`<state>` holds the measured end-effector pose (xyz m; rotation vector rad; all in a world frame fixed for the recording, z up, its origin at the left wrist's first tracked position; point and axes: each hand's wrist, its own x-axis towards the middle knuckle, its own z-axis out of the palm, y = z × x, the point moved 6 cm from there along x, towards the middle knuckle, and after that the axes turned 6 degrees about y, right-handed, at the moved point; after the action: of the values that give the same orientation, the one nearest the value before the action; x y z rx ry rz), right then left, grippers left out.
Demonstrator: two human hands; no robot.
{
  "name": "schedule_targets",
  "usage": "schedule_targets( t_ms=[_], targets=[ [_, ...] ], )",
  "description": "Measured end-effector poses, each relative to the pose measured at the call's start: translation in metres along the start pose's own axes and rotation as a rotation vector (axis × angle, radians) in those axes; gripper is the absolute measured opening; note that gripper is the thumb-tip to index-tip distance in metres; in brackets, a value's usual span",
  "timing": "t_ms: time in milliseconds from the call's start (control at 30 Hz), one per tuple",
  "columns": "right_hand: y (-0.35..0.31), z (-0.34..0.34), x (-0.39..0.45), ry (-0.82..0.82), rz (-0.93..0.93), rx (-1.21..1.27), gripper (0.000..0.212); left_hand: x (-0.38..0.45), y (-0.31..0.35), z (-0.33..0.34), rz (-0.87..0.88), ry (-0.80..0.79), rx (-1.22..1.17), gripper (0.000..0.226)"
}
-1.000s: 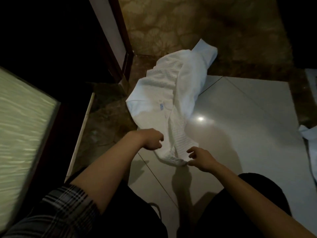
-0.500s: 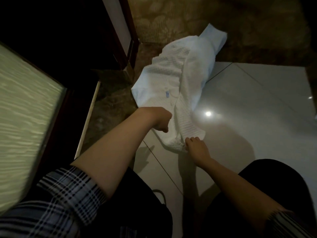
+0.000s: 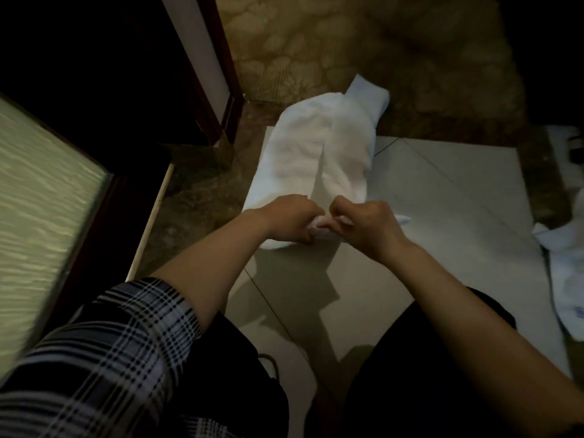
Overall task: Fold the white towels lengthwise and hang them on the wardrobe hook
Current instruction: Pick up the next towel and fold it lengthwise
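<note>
A white towel (image 3: 319, 150) lies lengthwise on the pale floor tiles, running away from me, with a crease down its middle. My left hand (image 3: 289, 221) and my right hand (image 3: 368, 224) meet at its near end. Both have curled fingers and grip the near edge, which is bunched between them. A second white towel (image 3: 568, 286) lies crumpled at the right edge of the view.
A dark wooden door frame (image 3: 218, 90) stands at the upper left, with a frosted glass panel (image 3: 41, 197) on the left. Patterned brown stone floor (image 3: 395, 52) lies beyond the pale tiles (image 3: 442, 197). My dark-clad knees fill the bottom of the view.
My hands have come together at the towel's near end and now grip it. The towel's two long sides have been drawn inward, leaving a narrower shape with a centre crease.
</note>
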<state>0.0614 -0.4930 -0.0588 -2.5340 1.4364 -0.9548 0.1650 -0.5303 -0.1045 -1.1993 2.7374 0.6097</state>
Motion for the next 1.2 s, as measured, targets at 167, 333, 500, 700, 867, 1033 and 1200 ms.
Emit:
schedule_targets(
  t_ms=[167,333,500,700,867,1033,1200],
  targets=[
    [0.052,-0.001,-0.005,-0.401,0.140,-0.142,0.040,-0.008,-0.025,0.007,-0.011,0.002,-0.054,0.014],
    [0.090,0.024,-0.031,-0.631,0.425,-0.350,0.033,0.007,-0.036,0.008,-0.093,0.150,-0.008,0.009],
    [0.126,0.019,-0.047,-0.495,0.788,-0.403,0.023,0.024,-0.055,-0.011,-0.120,0.331,0.220,0.032],
    [0.105,-0.054,-0.036,-0.276,1.023,-0.199,0.012,-0.007,-0.034,-0.030,0.073,-0.200,0.135,0.038],
    [0.053,-0.157,-0.021,-0.068,1.201,-0.079,0.017,-0.039,0.002,-0.132,-0.051,-0.052,0.068,0.013],
    [0.006,-0.279,0.022,0.137,1.270,0.079,0.018,-0.076,0.061,-0.257,-0.134,0.267,-0.033,0.024],
    [-0.058,-0.401,0.042,0.298,1.407,0.299,0.013,-0.129,0.136,-0.344,-0.121,0.204,0.031,0.032]
  ],
)
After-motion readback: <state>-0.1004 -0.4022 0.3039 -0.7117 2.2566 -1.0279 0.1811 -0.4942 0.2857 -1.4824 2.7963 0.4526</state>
